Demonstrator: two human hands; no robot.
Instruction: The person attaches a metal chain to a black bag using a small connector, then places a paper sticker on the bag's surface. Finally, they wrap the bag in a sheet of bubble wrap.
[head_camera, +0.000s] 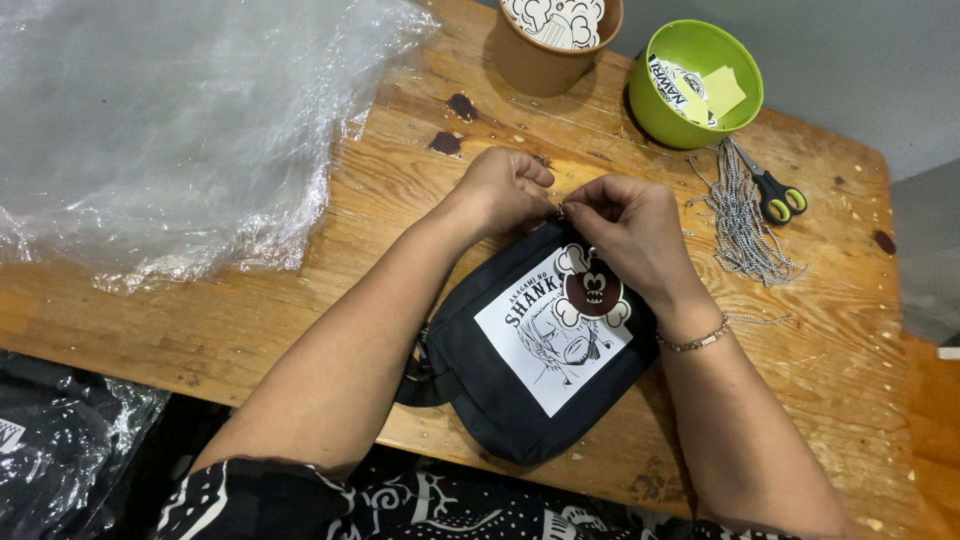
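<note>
Patterned black-and-white fabric (400, 505) at the bottom edge is the closest thing, then both forearms run up to a small black pouch bag (500, 390) lying flat on the wooden table (250, 310). Its long axis runs diagonally, lower left to upper right, with the white printed panel (550, 340) facing up. A dark round charm with a skull-and-bones outline (592, 290) sits at the bag's top edge, just under the fingers. Both hands meet right at that upper edge: left hand (505, 188) has its grip pinched shut on something tiny by the zipper end, too small to make out, maybe a ring or chain end. Right hand (632, 228) is clenched too, fingertips pressed to the same spot and partly covering the charm. So the work point is directly between the two grips, touching both, neither hand really nearer. Off to the right there's a heap of silver ball chains (745, 215) near the right wrist, with green-handled scissors (775, 192) beside it. Further back sit a green bowl (690, 110) holding paper tags and a brown cup (545, 60) of cutouts. Crinkled clear plastic sheet (170, 130) covers the left side.
</note>
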